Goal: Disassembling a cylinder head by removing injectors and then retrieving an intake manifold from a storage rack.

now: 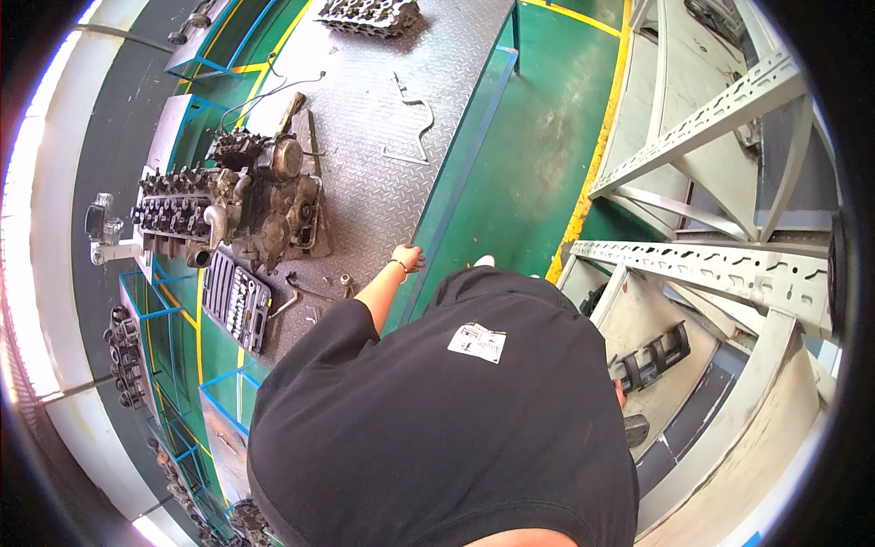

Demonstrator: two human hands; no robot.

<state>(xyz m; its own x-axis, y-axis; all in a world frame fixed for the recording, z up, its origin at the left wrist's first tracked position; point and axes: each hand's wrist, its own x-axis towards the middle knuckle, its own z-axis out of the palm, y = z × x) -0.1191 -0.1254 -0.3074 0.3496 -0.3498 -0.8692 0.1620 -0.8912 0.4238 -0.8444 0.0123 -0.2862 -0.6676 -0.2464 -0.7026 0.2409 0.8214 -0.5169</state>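
Note:
My left hand point(412, 258), with a band at its wrist, is stretched out beside the edge of the metal workbench point(365, 201). Its fingers are loosely apart and nothing shows in them. At the lower right, only a little of my right hand point(621, 393) appears past my dark shirt. Its fingers are at the near end of a black, ladder-like engine part point(658, 357) with several curved arms, at the shelf point(663, 392); most of that hand is hidden. Another dark piece point(635, 428) lies close by on the shelf.
On the bench stand a large engine block point(228, 205), an open socket set case point(235, 303), a bent metal pipe point(424, 128) and a cylinder head point(369, 14). Pale perforated shelf beams point(702, 266) rise at my right. The green floor point(538, 118) runs between bench and shelves.

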